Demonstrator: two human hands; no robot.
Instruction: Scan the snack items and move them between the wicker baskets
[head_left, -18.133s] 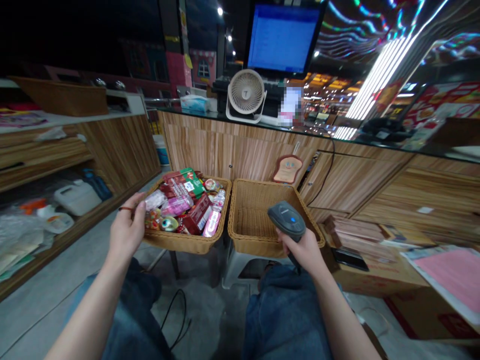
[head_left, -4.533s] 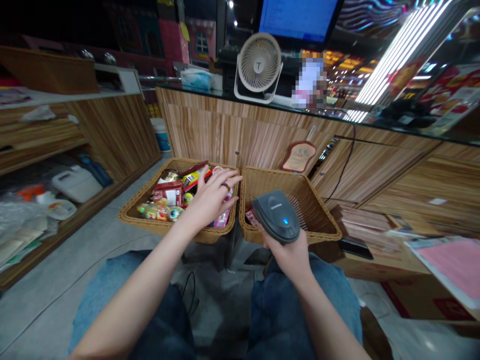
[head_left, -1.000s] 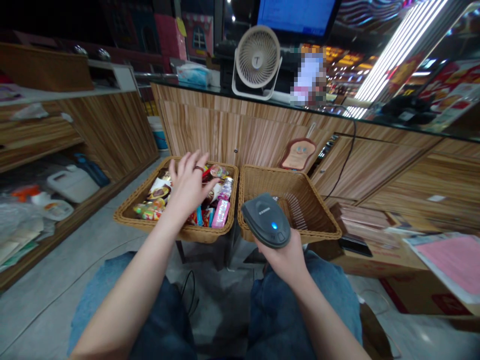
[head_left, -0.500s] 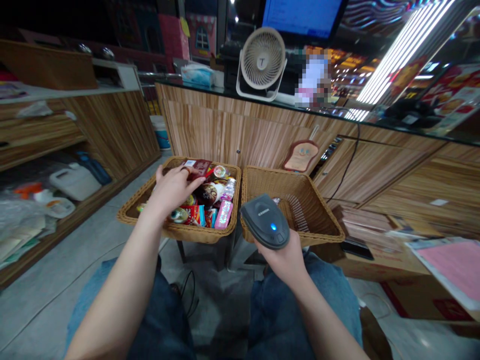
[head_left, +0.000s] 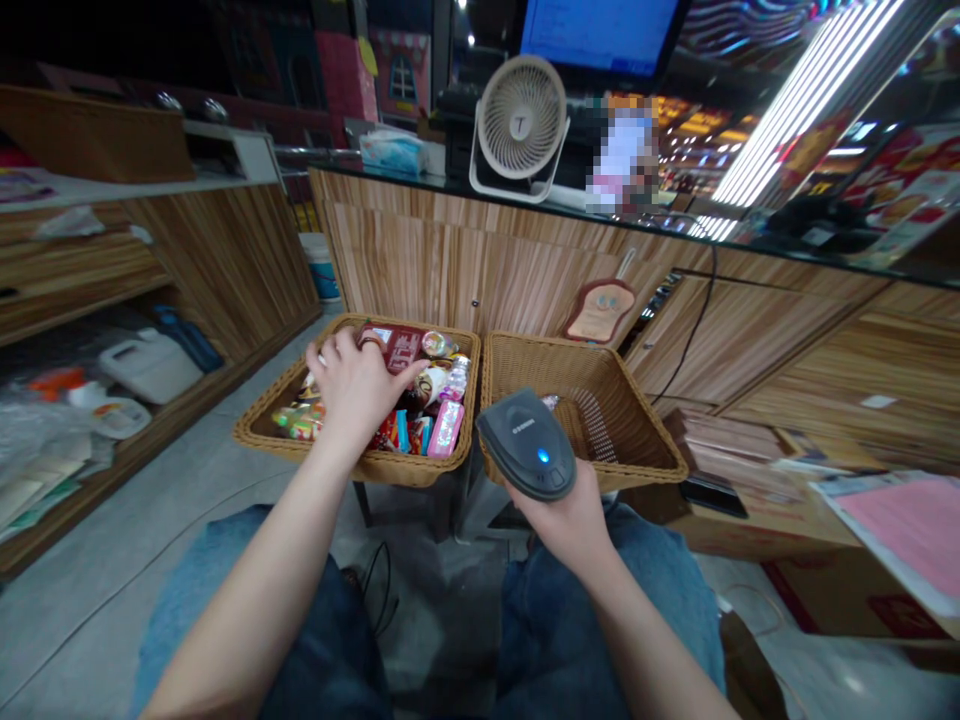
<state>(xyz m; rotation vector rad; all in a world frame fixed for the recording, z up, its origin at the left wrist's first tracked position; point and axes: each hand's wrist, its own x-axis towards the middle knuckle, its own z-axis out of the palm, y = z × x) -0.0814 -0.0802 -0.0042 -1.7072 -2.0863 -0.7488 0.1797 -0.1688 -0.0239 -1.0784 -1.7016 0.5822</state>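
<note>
My left hand [head_left: 352,385] reaches down into a wicker basket [head_left: 397,465] heaped with packaged snacks and small drinks. Its fingers rest among the packets, right next to a dark red box [head_left: 397,345], and the palm is hidden. A pink packet [head_left: 446,428] stands near the basket's right wall. My right hand [head_left: 555,510] grips a grey handheld barcode scanner [head_left: 526,445] with a lit blue light, above the near rim of a second wicker basket [head_left: 637,440]. That basket holds only a small item or two, partly hidden by the scanner.
A wood-panelled counter [head_left: 480,260] with a glass top stands ahead, bearing a fan [head_left: 521,117] and monitor [head_left: 600,30]. Low shelves with a white jug [head_left: 150,367] are to the left. Cardboard boxes and pink paper [head_left: 907,520] are to the right. A black cable [head_left: 379,590] lies on the floor.
My left hand has shifted slightly left and lower in the basket, and the dark red box shows more fully. The scanner stays in my right hand, with little movement.
</note>
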